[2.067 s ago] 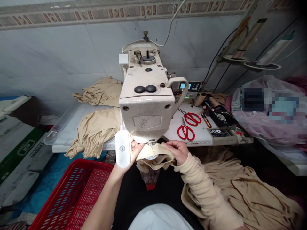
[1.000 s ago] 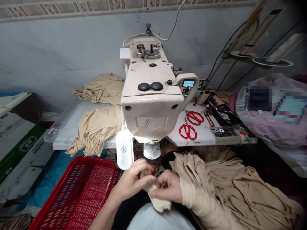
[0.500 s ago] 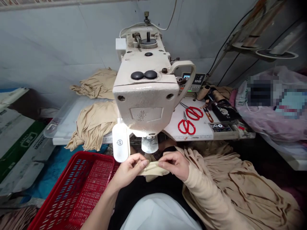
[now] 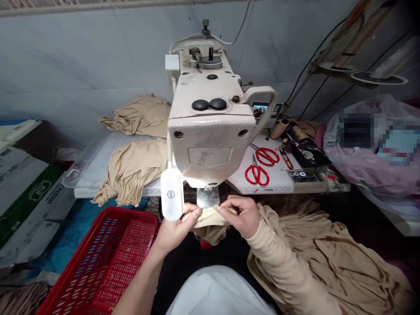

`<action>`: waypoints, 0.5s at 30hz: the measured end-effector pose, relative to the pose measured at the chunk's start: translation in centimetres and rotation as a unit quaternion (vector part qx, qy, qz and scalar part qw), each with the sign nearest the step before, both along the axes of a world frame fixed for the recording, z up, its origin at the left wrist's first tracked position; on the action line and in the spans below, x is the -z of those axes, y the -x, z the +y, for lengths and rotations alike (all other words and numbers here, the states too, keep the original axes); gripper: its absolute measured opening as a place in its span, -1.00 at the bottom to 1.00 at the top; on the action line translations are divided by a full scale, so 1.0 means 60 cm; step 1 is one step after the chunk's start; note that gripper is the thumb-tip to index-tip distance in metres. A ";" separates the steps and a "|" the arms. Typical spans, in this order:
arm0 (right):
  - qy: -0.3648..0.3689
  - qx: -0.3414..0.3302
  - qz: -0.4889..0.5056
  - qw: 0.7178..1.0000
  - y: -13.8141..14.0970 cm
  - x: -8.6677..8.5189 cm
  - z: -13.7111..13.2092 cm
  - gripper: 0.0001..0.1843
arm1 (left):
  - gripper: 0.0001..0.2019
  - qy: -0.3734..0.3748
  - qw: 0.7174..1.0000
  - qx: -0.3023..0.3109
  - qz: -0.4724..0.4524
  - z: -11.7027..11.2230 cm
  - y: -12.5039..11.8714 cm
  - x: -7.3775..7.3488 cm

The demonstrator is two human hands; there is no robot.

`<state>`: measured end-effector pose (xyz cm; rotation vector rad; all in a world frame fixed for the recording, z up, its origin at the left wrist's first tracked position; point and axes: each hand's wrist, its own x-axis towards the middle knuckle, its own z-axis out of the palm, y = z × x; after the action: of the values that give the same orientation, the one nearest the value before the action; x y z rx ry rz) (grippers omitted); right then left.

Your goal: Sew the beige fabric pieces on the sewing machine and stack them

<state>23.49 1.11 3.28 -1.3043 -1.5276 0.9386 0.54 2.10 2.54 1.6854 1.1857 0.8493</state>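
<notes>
A cream fabric piece (image 4: 211, 218) is stretched between my two hands, just under the sewing machine (image 4: 211, 144). My left hand (image 4: 179, 227) pinches its left end, partly behind the white lamp (image 4: 171, 194) on the machine. At the other end, my right hand (image 4: 241, 214) grips the edge between thumb and fingers. The fabric's top edge meets the machine's metal plate (image 4: 208, 198). More beige cloth hangs in folds below it. The needle area is hidden by the machine head.
Red-handled scissors (image 4: 257, 175) lie on the table right of the machine, near thread spools (image 4: 279, 129). Beige cloth piles (image 4: 134, 168) rest on the left. A red basket (image 4: 152, 218) stands below left; a large beige heap (image 4: 337, 258) lies at the right.
Both hands have raised the fabric slightly and brought it up against the metal plate. The cloth hanging beneath shows more, with a small red patch below it. The view has shifted a little left.
</notes>
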 end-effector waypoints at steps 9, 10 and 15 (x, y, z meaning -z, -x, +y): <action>0.083 0.023 0.088 0.992 -0.015 0.015 0.030 -0.61 | -0.66 0.076 0.993 -0.093 -0.020 0.027 -0.020 -0.013; 0.083 0.029 0.093 0.992 -0.017 0.017 0.033 -0.61 | -0.68 0.067 0.993 -0.094 -0.033 0.033 -0.023 -0.013; 0.078 0.055 0.105 0.990 -0.024 0.028 0.047 -0.57 | -0.74 0.040 0.990 -0.097 -0.093 0.056 -0.035 -0.007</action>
<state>24.92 3.92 1.57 -1.3385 -1.2281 1.1049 2.65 5.45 2.99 1.4094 1.2507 1.0413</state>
